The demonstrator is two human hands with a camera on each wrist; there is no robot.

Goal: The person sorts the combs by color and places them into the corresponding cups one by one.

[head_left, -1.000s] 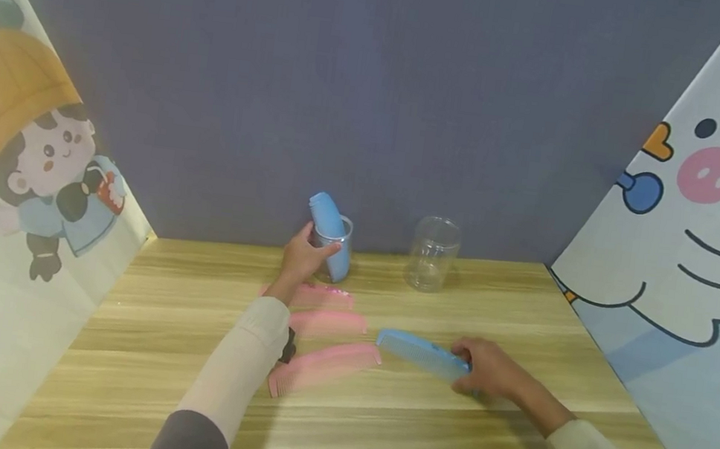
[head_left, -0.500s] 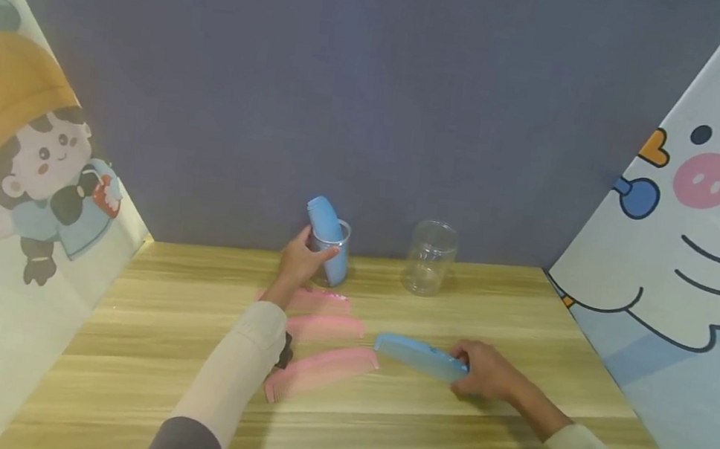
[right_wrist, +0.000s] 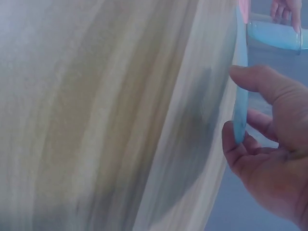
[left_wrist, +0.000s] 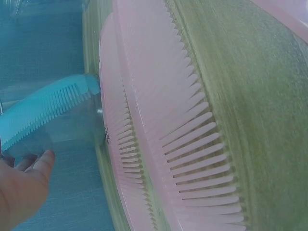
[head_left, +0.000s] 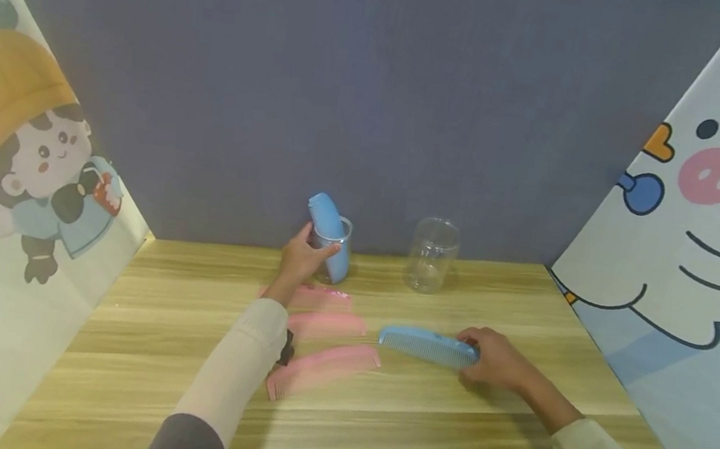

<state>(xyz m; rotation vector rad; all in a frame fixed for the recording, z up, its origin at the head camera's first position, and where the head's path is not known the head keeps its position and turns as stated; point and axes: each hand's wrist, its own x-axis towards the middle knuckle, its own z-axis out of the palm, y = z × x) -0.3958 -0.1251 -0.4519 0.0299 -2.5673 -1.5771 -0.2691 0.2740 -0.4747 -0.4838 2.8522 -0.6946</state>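
At the back of the table my left hand (head_left: 302,258) grips a clear cup (head_left: 348,236) round its side near the rim. A blue comb (head_left: 326,213) leans inside this cup, its upper end sticking out; whether more than one is in there I cannot tell. My right hand (head_left: 497,360) pinches one end of another blue comb (head_left: 429,345), its teeth facing me in the head view. In the right wrist view the thumb and fingers (right_wrist: 260,79) lie on both sides of that comb (right_wrist: 241,106).
Three pink combs lie between the arms: a far one (head_left: 324,297), a middle one (head_left: 329,322) and a near one (head_left: 325,371). A second clear cup (head_left: 433,256) stands at the back right, before the grey panel (head_left: 374,106). Printed side walls flank the wooden table (head_left: 414,441).
My right hand has shifted slightly right and tilted the blue comb, so its teeth now show clearly and it lies more level. The left hand stays at the cup.
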